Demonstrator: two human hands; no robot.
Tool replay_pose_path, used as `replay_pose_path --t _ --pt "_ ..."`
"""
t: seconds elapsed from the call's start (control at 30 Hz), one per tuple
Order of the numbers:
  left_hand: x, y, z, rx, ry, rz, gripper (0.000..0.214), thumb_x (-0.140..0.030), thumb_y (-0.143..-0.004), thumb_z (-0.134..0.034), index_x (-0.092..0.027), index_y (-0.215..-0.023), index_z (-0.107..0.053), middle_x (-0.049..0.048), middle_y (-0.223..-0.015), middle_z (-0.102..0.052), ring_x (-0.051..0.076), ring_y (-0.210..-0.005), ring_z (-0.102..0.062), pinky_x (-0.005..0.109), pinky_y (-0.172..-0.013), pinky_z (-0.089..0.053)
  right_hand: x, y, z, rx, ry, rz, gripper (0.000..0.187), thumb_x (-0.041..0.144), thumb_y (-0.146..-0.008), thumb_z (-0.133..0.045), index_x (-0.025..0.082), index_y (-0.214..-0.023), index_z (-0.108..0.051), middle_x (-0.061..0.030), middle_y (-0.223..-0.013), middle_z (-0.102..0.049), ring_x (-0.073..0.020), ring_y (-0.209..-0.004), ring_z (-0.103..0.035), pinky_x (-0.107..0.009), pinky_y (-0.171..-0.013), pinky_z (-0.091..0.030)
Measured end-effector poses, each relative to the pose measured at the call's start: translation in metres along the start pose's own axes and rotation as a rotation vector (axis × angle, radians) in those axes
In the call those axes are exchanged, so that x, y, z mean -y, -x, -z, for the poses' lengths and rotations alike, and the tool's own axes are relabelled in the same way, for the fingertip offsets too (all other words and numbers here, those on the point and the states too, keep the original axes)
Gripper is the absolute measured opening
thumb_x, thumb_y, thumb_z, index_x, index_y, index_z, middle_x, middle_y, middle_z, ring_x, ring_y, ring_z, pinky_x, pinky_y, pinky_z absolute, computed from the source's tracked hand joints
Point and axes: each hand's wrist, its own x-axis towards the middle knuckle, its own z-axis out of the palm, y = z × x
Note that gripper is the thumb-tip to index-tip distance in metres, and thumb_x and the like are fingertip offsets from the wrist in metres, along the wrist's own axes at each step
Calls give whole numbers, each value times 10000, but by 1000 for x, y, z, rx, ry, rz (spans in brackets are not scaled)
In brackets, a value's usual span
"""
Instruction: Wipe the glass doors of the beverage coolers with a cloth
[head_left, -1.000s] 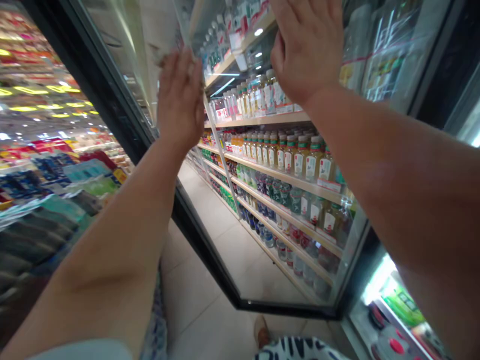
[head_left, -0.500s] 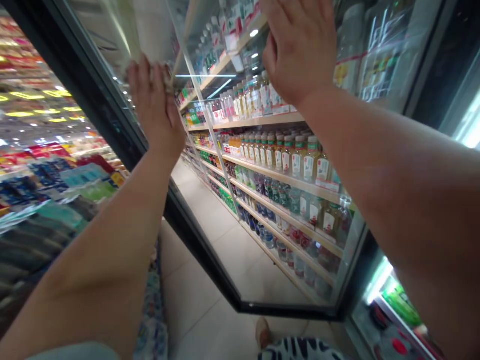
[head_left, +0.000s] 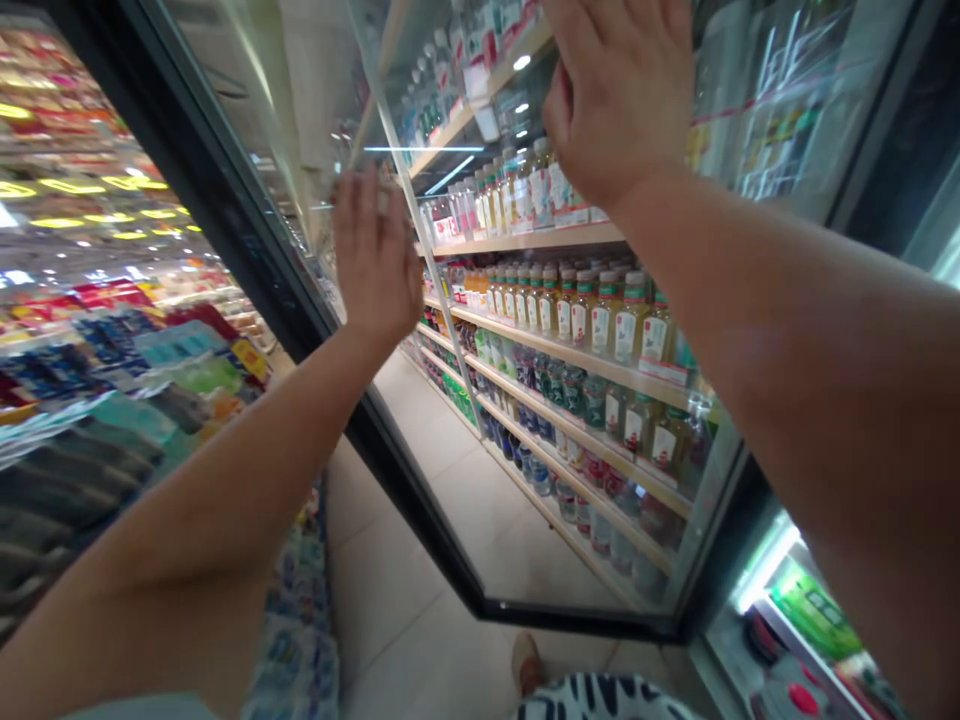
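A glass door [head_left: 540,570] with a dark frame stands swung open before me. My left hand [head_left: 379,260] lies against its glass toward the left side, fingers stretched upward and the palm turned away from me. Higher up and to the right, my right hand [head_left: 622,100] is also at the glass, fingers pointing up. The upper edge of the view cuts off its fingertips. Nothing shows in either hand, though the palm sides are hidden. Through the glass, or mirrored in it, appear rows of bottles [head_left: 634,320] on light shelves.
The door's dark frame [head_left: 397,520] slants down from upper left to a lower corner above the tiled floor [head_left: 397,640]. Packaged goods [head_left: 90,440] fill a display on the left. A lit cooler [head_left: 817,610] with green packs is at lower right. My foot [head_left: 526,660] shows below.
My left hand has slid right across the glass, and sits a little lower in view. My right hand stays nearly where it was, with the view shifted slightly.
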Motion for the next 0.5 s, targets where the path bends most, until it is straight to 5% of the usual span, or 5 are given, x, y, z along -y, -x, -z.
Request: replay_pose_path --t 0.1,0.17,0.3,0.37,0.5 --pt "-17 6 -2 274 95 -359 501 -387 -1044 -410 -375 -1545 -409 -106 -1624 -372 185 -1544 -277 414 -1302 -258 1 0 1 46 8 -44 785 144 -871 -386 201 -1638 -227 -49 -1685 -207 -291 -1562 -197 -573 -1286 -90" --pt "-7 3 1 355 125 -423 459 -454 -1038 -416 -370 -1482 -497 -113 -1578 -444 185 -1507 -358 408 -1291 -286 1 0 2 42 6 -44 768 154 -888 -383 202 -1638 -227 -35 -1686 -207 -286 -1565 -194 -563 -1293 -92" --pt "26 -8 4 -101 -40 28 553 -420 -1100 -229 -216 -1614 -228 -79 -1713 -82 188 -1584 -10 467 -1327 -7 -2 3 0 -1 -10 -2 729 163 -906 -384 171 -1625 -265 -59 -1670 -253 -316 -1548 -234 -590 -1279 -120" --pt "18 -11 5 -185 -69 96 565 -388 -1103 -212 -211 -1636 -151 -65 -1719 -11 193 -1582 73 488 -1317 23 -4 5 -1 -38 -28 30 692 180 -927 -398 152 -1611 -299 -80 -1656 -286 -336 -1532 -270 -612 -1266 -145" --pt "-10 -23 6 354 134 -312 532 -532 -1047 -340 -343 -1536 -433 -79 -1619 -383 209 -1548 -268 461 -1313 -217 -3 5 -1 -45 -38 21 674 167 -924 -436 142 -1591 -343 -85 -1647 -310 -339 -1529 -280 -629 -1266 -157"
